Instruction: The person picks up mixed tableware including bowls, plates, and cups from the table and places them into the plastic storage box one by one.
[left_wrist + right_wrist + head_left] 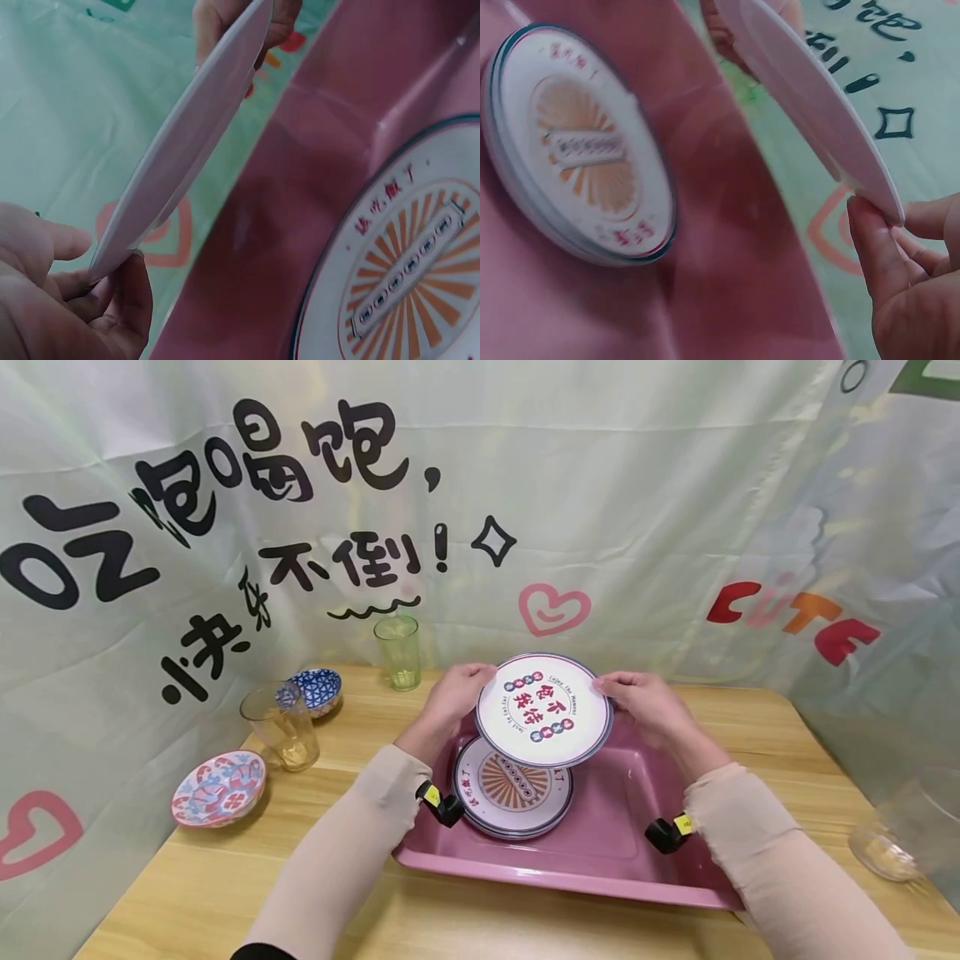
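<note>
Pinching closed with left grip (452, 695) at ten o'clock and right grip (651, 703) at two on the rim of a tilted plate (544, 710), held raised above a pink basin (607, 831) and a stack of plates (513, 789) toward seven o'clock, nearer the left grip.

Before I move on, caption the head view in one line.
Left hand and right hand hold up a plate, with stacked plates in the pink tub below.

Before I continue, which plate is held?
The plate with red characters at its centre, pinched by the left hand and right hand; the orange-sunburst plate tops the stack in the pink basin.
</note>
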A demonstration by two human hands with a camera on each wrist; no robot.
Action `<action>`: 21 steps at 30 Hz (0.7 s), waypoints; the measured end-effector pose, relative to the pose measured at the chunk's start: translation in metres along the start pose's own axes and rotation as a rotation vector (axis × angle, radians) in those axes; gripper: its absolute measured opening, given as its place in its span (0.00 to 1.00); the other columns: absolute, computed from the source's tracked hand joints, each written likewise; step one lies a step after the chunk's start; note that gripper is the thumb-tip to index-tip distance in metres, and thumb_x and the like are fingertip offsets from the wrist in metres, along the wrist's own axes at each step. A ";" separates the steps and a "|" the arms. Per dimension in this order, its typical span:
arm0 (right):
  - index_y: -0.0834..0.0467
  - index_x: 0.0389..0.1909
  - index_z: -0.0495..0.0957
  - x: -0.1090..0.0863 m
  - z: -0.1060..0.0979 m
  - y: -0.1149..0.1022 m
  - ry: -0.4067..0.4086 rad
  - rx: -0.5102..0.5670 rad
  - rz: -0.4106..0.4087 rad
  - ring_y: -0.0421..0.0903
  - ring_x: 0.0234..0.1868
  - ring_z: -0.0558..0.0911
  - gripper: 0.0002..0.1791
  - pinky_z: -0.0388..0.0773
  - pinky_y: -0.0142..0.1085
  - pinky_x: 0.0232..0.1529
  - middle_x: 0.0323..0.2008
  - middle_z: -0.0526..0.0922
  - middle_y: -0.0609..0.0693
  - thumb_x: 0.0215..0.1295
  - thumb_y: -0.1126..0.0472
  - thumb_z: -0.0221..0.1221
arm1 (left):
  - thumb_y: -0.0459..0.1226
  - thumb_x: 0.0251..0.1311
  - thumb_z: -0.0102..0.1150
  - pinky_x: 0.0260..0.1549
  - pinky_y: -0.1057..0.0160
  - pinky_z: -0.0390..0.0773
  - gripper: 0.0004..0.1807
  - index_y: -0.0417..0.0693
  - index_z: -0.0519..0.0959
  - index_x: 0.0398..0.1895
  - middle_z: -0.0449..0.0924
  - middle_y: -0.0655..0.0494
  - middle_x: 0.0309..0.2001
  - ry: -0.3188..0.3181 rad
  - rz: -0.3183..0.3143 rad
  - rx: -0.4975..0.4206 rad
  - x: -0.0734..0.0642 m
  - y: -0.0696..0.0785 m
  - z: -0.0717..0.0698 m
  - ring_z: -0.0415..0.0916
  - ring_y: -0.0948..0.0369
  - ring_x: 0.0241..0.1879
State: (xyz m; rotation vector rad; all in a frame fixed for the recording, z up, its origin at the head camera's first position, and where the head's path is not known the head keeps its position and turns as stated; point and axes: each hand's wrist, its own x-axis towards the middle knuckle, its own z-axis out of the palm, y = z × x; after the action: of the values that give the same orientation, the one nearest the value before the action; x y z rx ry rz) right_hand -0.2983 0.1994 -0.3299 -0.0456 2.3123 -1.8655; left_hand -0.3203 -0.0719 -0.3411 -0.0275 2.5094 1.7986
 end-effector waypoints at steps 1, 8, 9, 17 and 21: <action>0.73 0.60 0.70 0.001 0.002 0.002 -0.011 -0.001 0.015 0.39 0.33 0.81 0.23 0.82 0.30 0.37 0.40 0.79 0.51 0.73 0.59 0.55 | 0.50 0.69 0.54 0.55 0.58 0.72 0.20 0.52 0.80 0.58 0.81 0.56 0.50 0.023 0.002 0.073 -0.001 -0.001 0.000 0.74 0.58 0.51; 0.72 0.58 0.71 0.007 0.012 0.016 -0.047 0.002 0.057 0.40 0.33 0.81 0.22 0.83 0.33 0.38 0.43 0.78 0.54 0.73 0.60 0.55 | 0.50 0.71 0.49 0.48 0.59 0.72 0.18 0.60 0.82 0.56 0.81 0.59 0.52 0.077 0.064 0.391 -0.006 -0.002 0.000 0.74 0.59 0.47; 0.71 0.57 0.71 0.008 0.012 0.019 -0.048 0.000 0.066 0.40 0.33 0.81 0.21 0.83 0.33 0.37 0.43 0.78 0.55 0.73 0.60 0.55 | 0.50 0.71 0.49 0.46 0.59 0.73 0.18 0.60 0.82 0.56 0.82 0.59 0.51 0.075 0.073 0.421 -0.006 -0.003 0.001 0.75 0.59 0.46; 0.72 0.55 0.71 0.011 0.018 0.031 -0.080 -0.042 0.085 0.42 0.32 0.81 0.18 0.84 0.35 0.37 0.38 0.78 0.55 0.72 0.63 0.54 | 0.44 0.73 0.47 0.48 0.60 0.77 0.17 0.53 0.83 0.55 0.84 0.53 0.48 0.025 0.160 0.636 -0.003 -0.010 0.002 0.79 0.59 0.45; 0.72 0.54 0.72 0.012 0.021 0.033 -0.091 -0.075 0.089 0.43 0.33 0.80 0.17 0.84 0.35 0.38 0.39 0.77 0.56 0.72 0.63 0.54 | 0.41 0.74 0.46 0.51 0.58 0.77 0.17 0.49 0.81 0.56 0.82 0.51 0.52 -0.012 0.158 0.656 -0.003 -0.011 0.002 0.78 0.55 0.51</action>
State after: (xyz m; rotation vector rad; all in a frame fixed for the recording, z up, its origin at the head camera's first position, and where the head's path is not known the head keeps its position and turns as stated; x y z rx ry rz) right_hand -0.3043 0.1844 -0.3681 -0.0348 2.2830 -1.6991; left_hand -0.3168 -0.0736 -0.3520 0.2108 3.0223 0.9182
